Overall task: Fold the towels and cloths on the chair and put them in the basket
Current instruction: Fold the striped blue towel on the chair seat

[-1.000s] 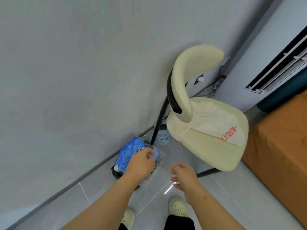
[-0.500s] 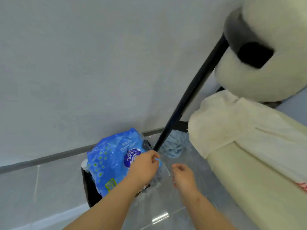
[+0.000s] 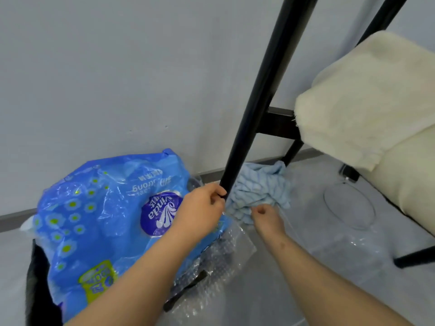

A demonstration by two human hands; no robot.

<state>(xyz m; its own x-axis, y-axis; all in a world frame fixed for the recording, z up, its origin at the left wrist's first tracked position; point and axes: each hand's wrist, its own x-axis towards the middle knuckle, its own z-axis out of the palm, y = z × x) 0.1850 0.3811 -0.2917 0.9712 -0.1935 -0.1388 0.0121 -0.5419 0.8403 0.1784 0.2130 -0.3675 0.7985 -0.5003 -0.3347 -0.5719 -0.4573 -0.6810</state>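
The crumpled light-blue terry towel [image 3: 261, 189] lies partly behind the slanted black chair leg [image 3: 259, 90], whose top runs off the frame. The black basket [image 3: 37, 290] is mostly covered by the blue plastic tissue pack [image 3: 106, 220] and cut by the bottom edge. Whether the left hand [image 3: 200, 215] or right hand [image 3: 267, 217] pinches the towel cannot be told.

Crumpled blue towel [image 3: 259, 191] behind chair leg [image 3: 259, 90]
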